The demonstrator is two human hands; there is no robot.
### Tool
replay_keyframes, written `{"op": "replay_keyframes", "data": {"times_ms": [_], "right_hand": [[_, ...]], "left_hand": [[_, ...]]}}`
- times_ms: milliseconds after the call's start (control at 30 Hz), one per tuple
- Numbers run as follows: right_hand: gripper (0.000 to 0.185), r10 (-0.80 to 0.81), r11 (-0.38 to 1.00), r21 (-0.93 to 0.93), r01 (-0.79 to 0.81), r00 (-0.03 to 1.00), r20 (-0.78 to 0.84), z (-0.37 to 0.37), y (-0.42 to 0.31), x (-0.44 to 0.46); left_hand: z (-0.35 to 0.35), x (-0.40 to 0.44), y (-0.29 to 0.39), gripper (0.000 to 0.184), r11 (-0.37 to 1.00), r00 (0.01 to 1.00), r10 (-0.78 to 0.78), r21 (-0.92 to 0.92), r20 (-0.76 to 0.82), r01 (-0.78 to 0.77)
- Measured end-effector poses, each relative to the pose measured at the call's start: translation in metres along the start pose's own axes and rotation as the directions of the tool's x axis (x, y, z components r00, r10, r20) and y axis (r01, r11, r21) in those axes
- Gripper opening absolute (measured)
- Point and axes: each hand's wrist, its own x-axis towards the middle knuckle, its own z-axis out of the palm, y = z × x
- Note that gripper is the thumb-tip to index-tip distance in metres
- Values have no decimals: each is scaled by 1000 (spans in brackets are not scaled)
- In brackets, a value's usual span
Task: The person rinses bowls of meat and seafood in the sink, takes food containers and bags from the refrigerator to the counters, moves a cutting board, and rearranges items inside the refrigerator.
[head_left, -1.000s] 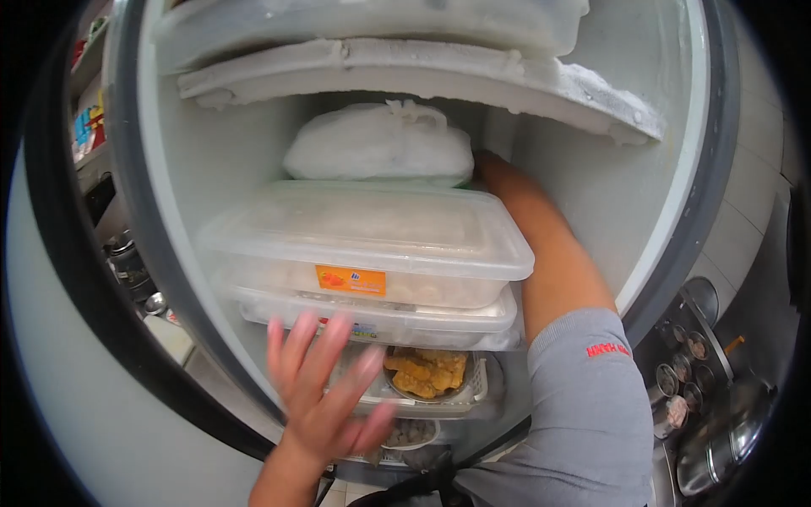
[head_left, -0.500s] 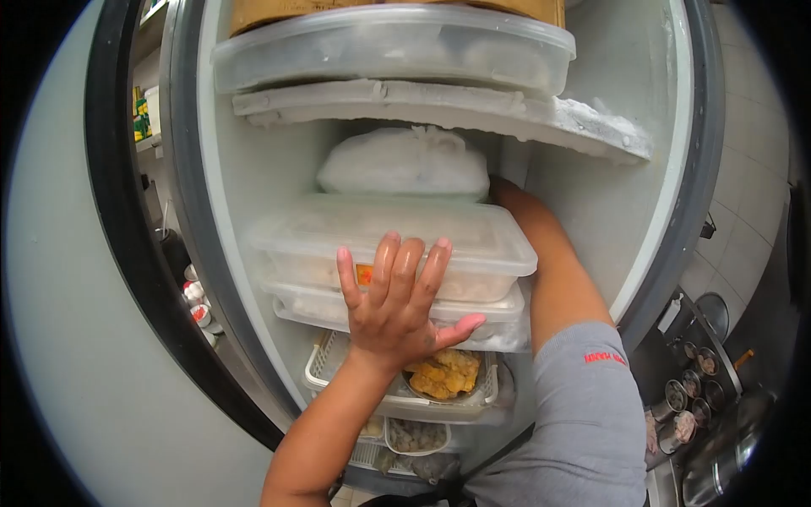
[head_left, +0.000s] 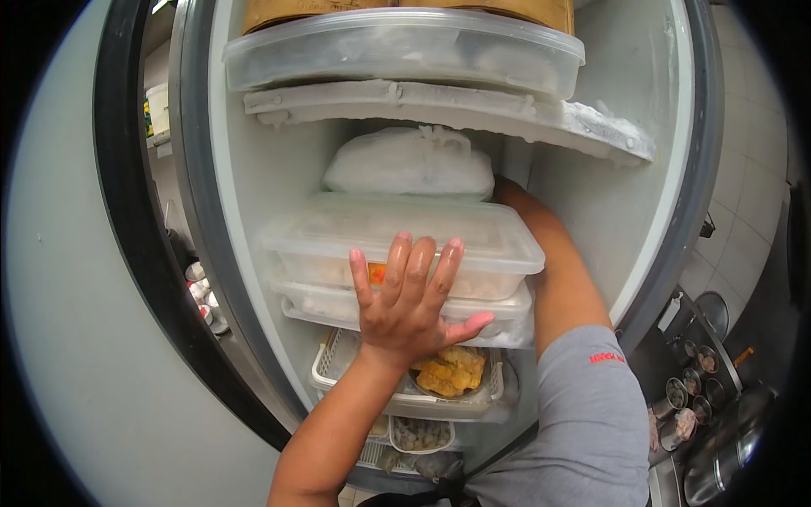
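Observation:
My left hand (head_left: 412, 300) is open, its fingers spread flat against the front of a translucent lidded plastic box (head_left: 498, 280). That box sits on a second lidded box (head_left: 325, 306). Behind the upper box rests a frosty white tied plastic bag (head_left: 405, 165). My right arm reaches deep into the freezer along the right of the boxes. Past the wrist, my right hand (head_left: 509, 188) is hidden beside the bag, so its fingers do not show.
A frosted shelf (head_left: 397, 100) overhead carries a wide lidded tub (head_left: 405, 52) and brown cartons (head_left: 321, 13). Below the boxes are a white basket (head_left: 325, 359) with a yellow-orange food (head_left: 452, 370) and a small tub (head_left: 421, 433). The freezer door (head_left: 76, 253) stands at left.
The view has turned slightly left, so the freezer contents appear a little further right. Both arms keep nearly the same position, with my left hand still flat against the boxes.

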Motion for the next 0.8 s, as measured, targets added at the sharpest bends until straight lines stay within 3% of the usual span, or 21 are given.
{"op": "replay_keyframes", "data": {"times_ms": [800], "right_hand": [[33, -3, 1000, -16, 4, 999, 38, -10, -11, -9]], "left_hand": [[-1, 0, 0, 82, 1000, 1000, -5, -14, -21, 5]]}}
